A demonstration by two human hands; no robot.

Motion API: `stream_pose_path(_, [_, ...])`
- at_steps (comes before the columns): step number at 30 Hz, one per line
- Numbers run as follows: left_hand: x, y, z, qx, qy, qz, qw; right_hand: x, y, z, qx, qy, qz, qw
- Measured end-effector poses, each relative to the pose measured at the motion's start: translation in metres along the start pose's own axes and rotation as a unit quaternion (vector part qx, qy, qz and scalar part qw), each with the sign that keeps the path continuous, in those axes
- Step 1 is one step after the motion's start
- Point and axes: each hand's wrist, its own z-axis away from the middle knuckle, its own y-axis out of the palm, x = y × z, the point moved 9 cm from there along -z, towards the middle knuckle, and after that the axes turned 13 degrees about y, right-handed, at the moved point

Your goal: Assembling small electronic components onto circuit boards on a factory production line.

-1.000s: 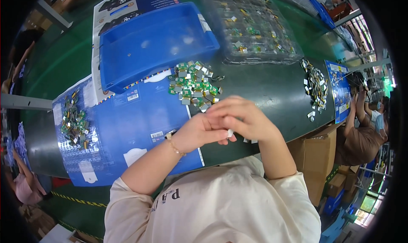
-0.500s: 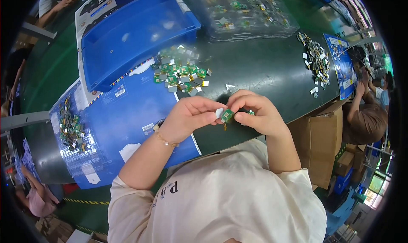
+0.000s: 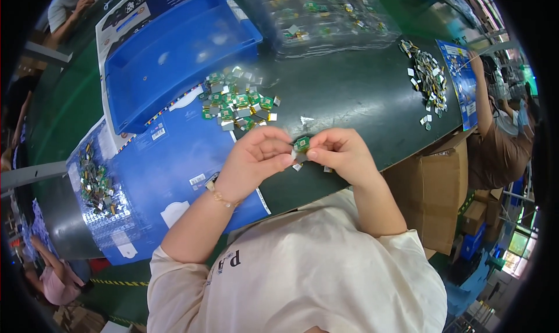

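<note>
Over the near edge of the table, both my hands are pinched around one small green circuit board (image 3: 301, 144) with a pale grey-white piece at its lower end. My left hand (image 3: 259, 155) grips it from the left, thumb at the pale piece. From the other side, the thumb and forefinger of my right hand (image 3: 343, 153) close on the board's edge. Small pale parts show just below the fingers; whether they are held or lie on the table I cannot tell. Beyond my left hand lies a loose pile of green boards (image 3: 239, 103) with grey and yellow parts.
A blue plastic bin (image 3: 180, 59) stands at the far left, on printed sheets. Clear stacked trays (image 3: 332, 18) with boards sit at the back. More small parts lie in a pile (image 3: 431, 79) at right and on bubble wrap (image 3: 96, 181) at left. A cardboard box (image 3: 434, 199) adjoins the table; other people sit nearby.
The green board has turned and risen slightly between my fingers, its pale piece now below it. My right hand has shifted a little left. At right, a co-worker's arm has reached forward.
</note>
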Motion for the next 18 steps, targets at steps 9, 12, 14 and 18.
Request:
stream_pose_path(9, [0.013,-0.008,0.001,0.009,-0.018,-0.103,0.994,0.021,0.011,0.006,-0.015,-0.113,0.186,0.976])
stream_pose_path(12, [0.014,-0.007,0.000,0.011,-0.029,-0.084,0.996,0.027,0.015,0.007,-0.029,-0.181,0.222,0.958])
stream_pose_path(14, [0.017,-0.006,0.000,0.011,-0.044,-0.059,0.997,0.024,0.015,0.006,-0.029,-0.172,0.203,0.964])
stream_pose_path(18, [0.025,-0.007,0.003,-0.005,-0.072,0.043,0.996,0.023,0.017,0.007,-0.045,-0.136,0.169,0.975])
